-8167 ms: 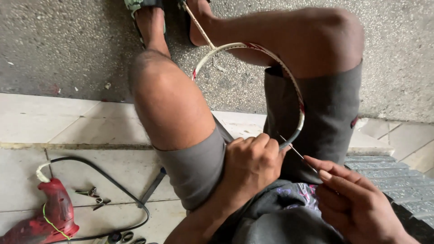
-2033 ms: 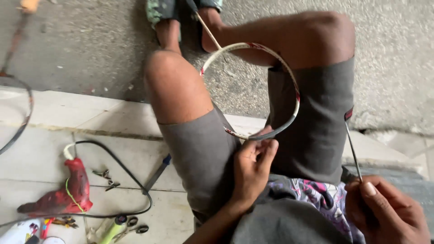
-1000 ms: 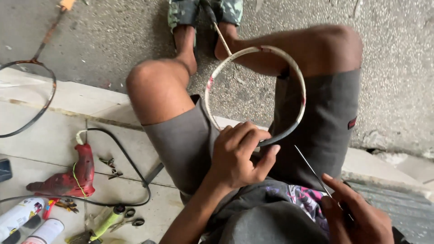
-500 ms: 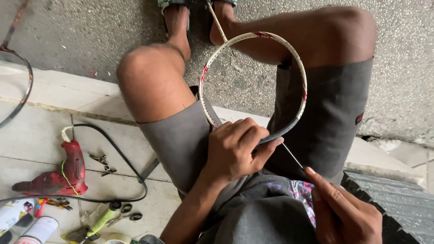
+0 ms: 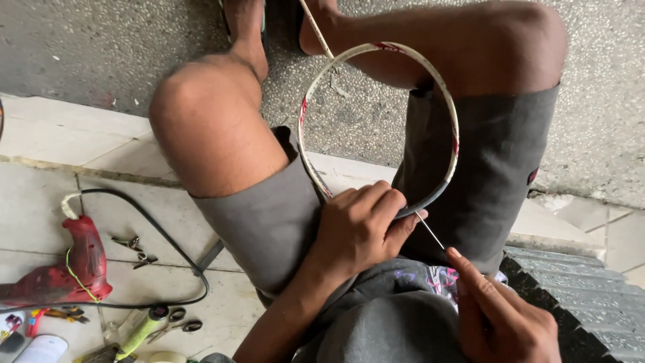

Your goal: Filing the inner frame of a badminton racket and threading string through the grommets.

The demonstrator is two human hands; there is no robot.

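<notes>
An unstrung white racket frame [image 5: 451, 128] with red marks stands between my knees, its shaft [image 5: 316, 30] running up toward my feet. My left hand [image 5: 359, 225] is closed around the near end of the oval hoop. My right hand [image 5: 500, 316] pinches a thin metal awl [image 5: 430, 231], whose tip touches the hoop right beside my left thumb. I sit in grey shorts on a tiled step.
On the tiles at left lie a red power drill [image 5: 64, 265] with a black cable [image 5: 161, 235], small pliers [image 5: 134, 247], scissors [image 5: 181, 326], a green-handled tool [image 5: 138, 333] and a white can [image 5: 40, 349]. A ribbed grey mat [image 5: 578, 289] lies at right. Rough concrete ground lies beyond.
My right hand came back from the right with the awl and set its tip against the hoop beside my left hand. My left hand kept its grip on the frame throughout.
</notes>
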